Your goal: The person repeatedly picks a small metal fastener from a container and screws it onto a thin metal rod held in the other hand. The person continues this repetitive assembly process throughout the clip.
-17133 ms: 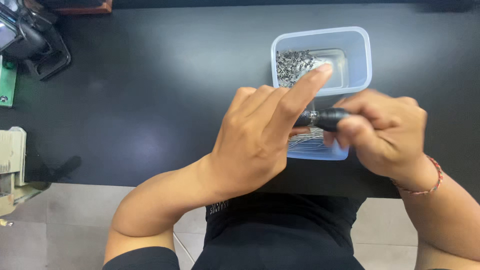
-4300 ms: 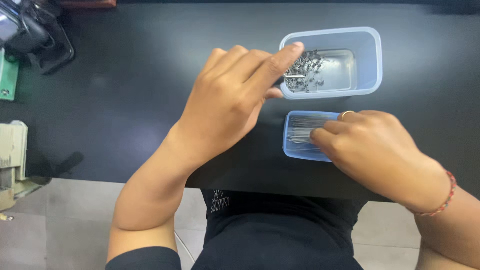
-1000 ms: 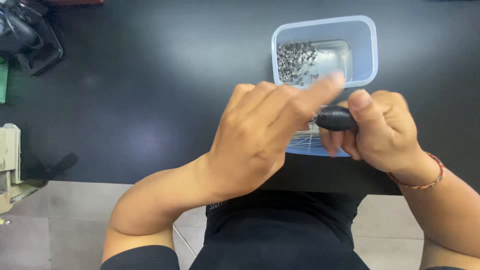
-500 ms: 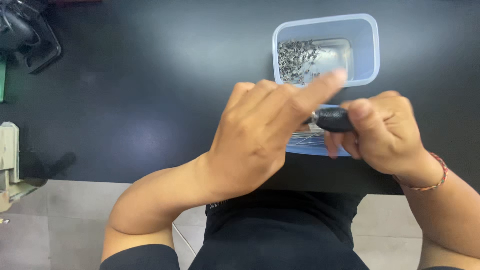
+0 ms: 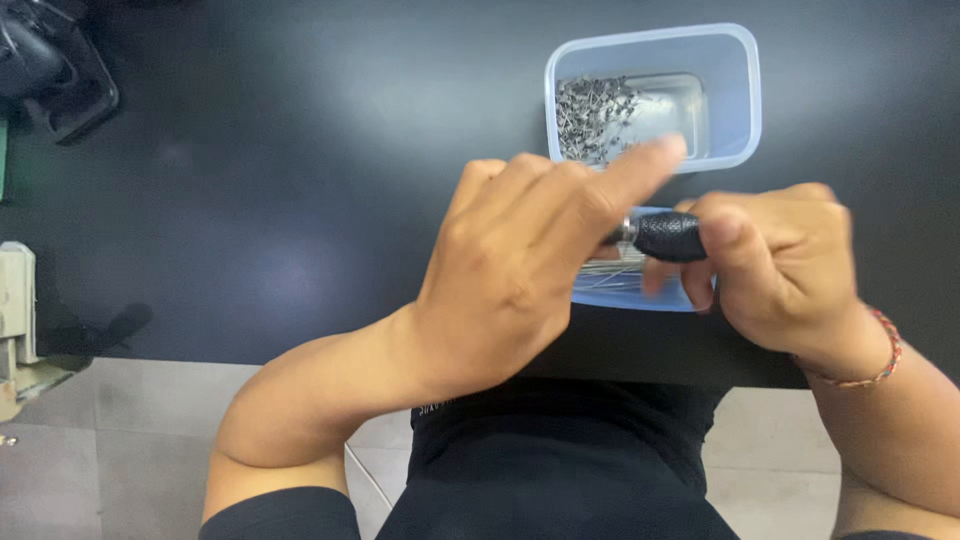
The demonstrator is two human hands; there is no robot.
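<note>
Black textured tool handle (image 5: 668, 236) gripped in right hand (image 5: 780, 265), over shallow blue tray of thin pins (image 5: 640, 290). Left hand (image 5: 525, 265) pinches its metal tip, as half a second ago; work continues. Clear tub of small metal parts (image 5: 745, 90) behind.

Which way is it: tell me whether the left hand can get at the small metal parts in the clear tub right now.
Probably yes. The left hand hovers just short of the clear tub, which is lidless, and nothing lies between its forefinger and the metal parts.

Black table (image 5: 300, 150). Clear tub (image 5: 745, 100) of small metal bits just past fingertips. Flat blue lid (image 5: 625, 290) under fingers. Dark gear far corner.
</note>
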